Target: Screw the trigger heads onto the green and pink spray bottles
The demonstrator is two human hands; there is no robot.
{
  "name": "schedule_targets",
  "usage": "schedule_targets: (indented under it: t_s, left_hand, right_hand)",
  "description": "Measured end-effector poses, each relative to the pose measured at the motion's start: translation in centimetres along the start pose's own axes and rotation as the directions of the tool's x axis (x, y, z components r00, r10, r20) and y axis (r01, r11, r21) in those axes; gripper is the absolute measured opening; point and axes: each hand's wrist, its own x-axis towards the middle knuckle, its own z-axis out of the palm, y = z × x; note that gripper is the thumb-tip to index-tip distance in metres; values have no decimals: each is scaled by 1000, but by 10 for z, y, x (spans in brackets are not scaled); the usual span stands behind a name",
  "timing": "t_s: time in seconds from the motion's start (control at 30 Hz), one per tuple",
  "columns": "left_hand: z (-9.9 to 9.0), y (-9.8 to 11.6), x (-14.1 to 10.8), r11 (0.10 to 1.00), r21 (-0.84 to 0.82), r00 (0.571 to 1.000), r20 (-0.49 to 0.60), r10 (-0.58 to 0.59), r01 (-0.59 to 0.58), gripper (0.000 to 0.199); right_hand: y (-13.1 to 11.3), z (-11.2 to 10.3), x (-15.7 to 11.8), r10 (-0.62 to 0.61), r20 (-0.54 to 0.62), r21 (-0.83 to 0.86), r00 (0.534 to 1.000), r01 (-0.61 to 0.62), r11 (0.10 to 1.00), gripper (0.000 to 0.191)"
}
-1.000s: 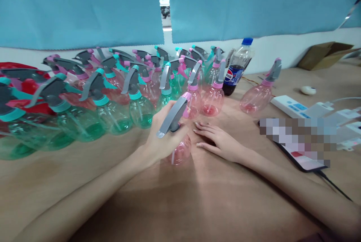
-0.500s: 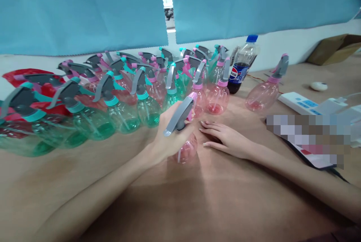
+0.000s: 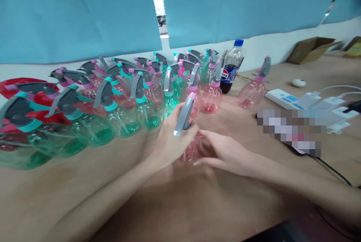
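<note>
My left hand [image 3: 176,136] is closed round the neck of a pink spray bottle [image 3: 189,151], which stands upright with its grey trigger head [image 3: 184,116] showing above the knuckles. At the bottle's right side is my right hand [image 3: 225,150], its thumb apart from the fingers and the tips close to the bottle's lower body. Whether those tips touch it I cannot tell. Just behind, a pink-collared spray bottle [image 3: 212,101] and a green spray bottle [image 3: 149,117] stand upright.
Several more green and pink spray bottles crowd the left and back of the table. A cola bottle [image 3: 229,71] stands behind. Rightward are a tilted pink spray bottle [image 3: 252,93], a white power strip [image 3: 284,99], a blurred-out phone [image 3: 299,148] with a cable, and a cardboard box [image 3: 307,51].
My right hand has lifted from the tabletop and moved left to the held bottle, thumb spreading from the fingers. My left hand keeps its grip. The view has shifted slightly right.
</note>
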Motion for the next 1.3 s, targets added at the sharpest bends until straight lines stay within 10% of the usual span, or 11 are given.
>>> schedule_targets:
  t_s: [0.4,0.87,1.3]
  left_hand:
    - [48,23,4,993,-101,998,14,66,-64,43]
    - [154,43,50,976,-216,948,315,34,36,84]
    - [114,-3,19,991,-3,914,388,-121,133,38]
  right_hand:
    - [-11,-1,-19,137,-299,122,944,-104,987,45]
    - [89,-54,-67,160,-530,5,833,-185,983,53]
    - [154,-96,5,152,-516,-192,843,-287,939,74]
